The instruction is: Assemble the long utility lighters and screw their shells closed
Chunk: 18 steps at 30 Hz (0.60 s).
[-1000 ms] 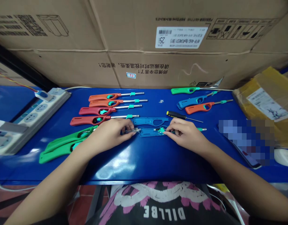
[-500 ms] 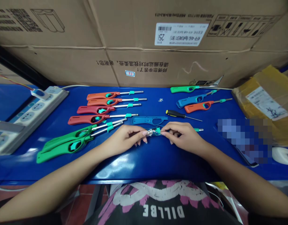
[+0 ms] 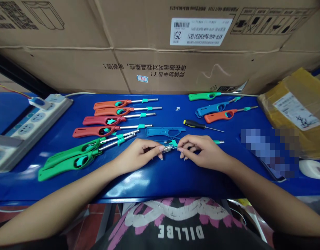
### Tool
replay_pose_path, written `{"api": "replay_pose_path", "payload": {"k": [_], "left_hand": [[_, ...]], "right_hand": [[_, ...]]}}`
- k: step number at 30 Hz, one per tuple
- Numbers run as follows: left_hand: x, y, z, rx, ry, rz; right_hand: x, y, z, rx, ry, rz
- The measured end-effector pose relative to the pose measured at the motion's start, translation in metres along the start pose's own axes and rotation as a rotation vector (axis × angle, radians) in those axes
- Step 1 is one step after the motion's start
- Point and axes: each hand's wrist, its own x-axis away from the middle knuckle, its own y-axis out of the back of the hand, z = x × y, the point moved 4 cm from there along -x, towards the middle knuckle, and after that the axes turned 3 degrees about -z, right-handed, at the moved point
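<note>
My left hand (image 3: 143,154) is closed in a pinch on a small clear piece with a metal end (image 3: 166,149), perhaps part of a lighter's inside. My right hand (image 3: 201,147) pinches at the other end of it, where a thin strand shows; its fingertips hide what they grip. Just behind the fingertips lies a teal trigger (image 3: 173,142) with a thin dark part. Beyond the right hand a metal barrel with a teal collar (image 3: 218,142) sticks out. An open blue lighter shell half (image 3: 163,132) lies behind both hands.
Several orange, red and green lighters (image 3: 97,131) lie left. A green, a blue and an orange lighter (image 3: 219,116) lie back right, near a black-yellow screwdriver (image 3: 195,124). A power strip (image 3: 32,126) stands left; a phone (image 3: 269,152) and taped box (image 3: 292,104) are right.
The clear piece has come slightly toward me and apart from the teal trigger, which now shows behind the fingers. My right fingertips have shifted a little nearer. The view has tilted slightly.
</note>
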Motion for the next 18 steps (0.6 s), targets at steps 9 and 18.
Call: {"api": "replay_pose_path", "payload": {"k": [9, 18], "left_hand": [[-0.0001, -0.0031, 0.0015, -0.065, -0.056, 0.030], [0.0001, -0.0017, -0.0009, -0.008, -0.019, 0.018]], "right_hand": [[-0.0033, -0.0062, -0.0054, 0.115, 0.058, -0.041], [-0.0010, -0.0023, -0.0001, 0.062, 0.018, 0.007]]}}
